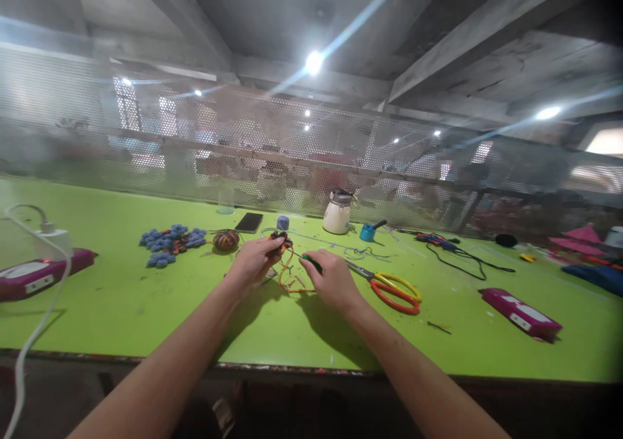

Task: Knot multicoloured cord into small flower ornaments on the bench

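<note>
The small dark-and-orange yarn piece, pinched in the left hand above the green table, is probably light, soft and stretchy, best held near its edge, while the right hand grips a green-handled crochet hook, apparently.

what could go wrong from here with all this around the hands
The green-handled tool in the right hand points toward the left hand and might slip and poke it. The loose orange yarn between them could snag. The scissors lie close by the right hand, which may brush them.
</note>
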A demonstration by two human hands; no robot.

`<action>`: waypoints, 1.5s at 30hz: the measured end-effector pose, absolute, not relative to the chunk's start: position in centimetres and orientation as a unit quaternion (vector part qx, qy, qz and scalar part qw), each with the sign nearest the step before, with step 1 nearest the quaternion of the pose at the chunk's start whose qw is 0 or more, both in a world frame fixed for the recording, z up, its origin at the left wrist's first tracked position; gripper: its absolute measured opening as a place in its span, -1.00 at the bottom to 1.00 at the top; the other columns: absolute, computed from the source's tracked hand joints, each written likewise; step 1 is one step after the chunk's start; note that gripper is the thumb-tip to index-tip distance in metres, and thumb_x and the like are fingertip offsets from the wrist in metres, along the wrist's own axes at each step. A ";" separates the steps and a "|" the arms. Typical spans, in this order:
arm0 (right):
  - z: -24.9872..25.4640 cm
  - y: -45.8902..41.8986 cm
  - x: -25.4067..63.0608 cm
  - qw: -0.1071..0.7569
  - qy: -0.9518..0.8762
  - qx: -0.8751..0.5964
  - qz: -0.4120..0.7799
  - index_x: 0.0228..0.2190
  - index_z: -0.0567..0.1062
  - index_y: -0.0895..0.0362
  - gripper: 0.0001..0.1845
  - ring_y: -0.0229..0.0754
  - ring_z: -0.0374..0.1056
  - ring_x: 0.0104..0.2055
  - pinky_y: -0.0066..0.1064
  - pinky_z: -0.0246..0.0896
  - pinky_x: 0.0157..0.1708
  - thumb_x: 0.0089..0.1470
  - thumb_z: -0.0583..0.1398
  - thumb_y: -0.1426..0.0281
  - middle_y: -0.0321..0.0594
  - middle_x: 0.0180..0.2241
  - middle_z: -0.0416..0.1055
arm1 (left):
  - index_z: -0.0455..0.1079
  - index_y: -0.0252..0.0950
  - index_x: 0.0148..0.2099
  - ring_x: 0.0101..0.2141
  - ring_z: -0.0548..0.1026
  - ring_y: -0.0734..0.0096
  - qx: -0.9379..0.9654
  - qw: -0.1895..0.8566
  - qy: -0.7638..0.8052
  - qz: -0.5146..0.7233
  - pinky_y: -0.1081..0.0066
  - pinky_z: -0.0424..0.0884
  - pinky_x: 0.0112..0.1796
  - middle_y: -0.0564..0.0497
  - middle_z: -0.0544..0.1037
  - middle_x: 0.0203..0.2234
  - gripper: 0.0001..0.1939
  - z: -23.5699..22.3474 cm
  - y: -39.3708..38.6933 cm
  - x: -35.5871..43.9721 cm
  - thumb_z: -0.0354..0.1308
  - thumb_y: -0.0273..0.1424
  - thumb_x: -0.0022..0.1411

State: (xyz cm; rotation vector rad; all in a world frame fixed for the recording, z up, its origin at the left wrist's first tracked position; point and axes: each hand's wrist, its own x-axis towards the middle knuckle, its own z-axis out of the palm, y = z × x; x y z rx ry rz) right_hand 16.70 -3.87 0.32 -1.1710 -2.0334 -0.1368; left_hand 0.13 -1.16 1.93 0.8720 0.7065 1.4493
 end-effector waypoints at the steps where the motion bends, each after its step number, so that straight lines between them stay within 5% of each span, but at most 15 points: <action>1: 0.3 -3.9 16.7 0.388 -0.797 -0.461 -0.053 -0.28 0.54 0.17 -0.77 -0.16 0.41 -0.23 -0.38 0.22 -0.18 0.16 0.11 0.35 -0.09 -0.30 0.52 | 0.49 -0.50 -0.47 -0.57 0.37 0.62 0.377 0.610 0.307 0.626 0.64 0.29 -0.55 -0.02 0.49 -0.59 -0.96 2.0 -1.2 0.1 0.26 -0.62 -0.09; 14: 0.2 -4.4 16.6 0.422 -0.774 -0.468 -0.061 -0.33 0.55 0.18 -0.79 -0.15 0.45 -0.25 -0.41 0.23 -0.19 0.14 0.13 0.37 -0.11 -0.32 0.55 | 0.49 -0.54 -0.43 -0.58 0.39 0.64 0.381 0.628 0.305 0.606 0.67 0.32 -0.56 -0.06 0.48 -0.56 -0.88 1.8 -1.0 -0.1 0.13 -0.68 0.08; 32: 0.5 -5.1 16.3 0.355 -0.780 -0.496 -0.139 -0.36 0.51 0.14 -0.79 -0.16 0.38 -0.37 -0.41 0.10 -0.35 0.17 0.09 0.36 -0.17 -0.40 0.51 | 0.50 -0.53 -0.48 -0.59 0.40 0.63 0.376 0.630 0.301 0.610 0.65 0.35 -0.53 -0.08 0.52 -0.57 -0.90 1.9 -1.2 0.5 0.19 -0.73 -0.02; 45: 0.5 -5.4 16.3 0.381 -0.775 -0.489 -0.122 -0.37 0.50 0.15 -0.78 -0.17 0.38 -0.35 -0.42 0.12 -0.32 0.18 0.08 0.36 -0.16 -0.39 0.51 | 0.48 -0.55 -0.46 -0.58 0.40 0.63 0.380 0.639 0.289 0.603 0.66 0.36 -0.54 -0.07 0.49 -0.57 -0.89 1.7 -0.9 0.1 0.16 -0.72 0.03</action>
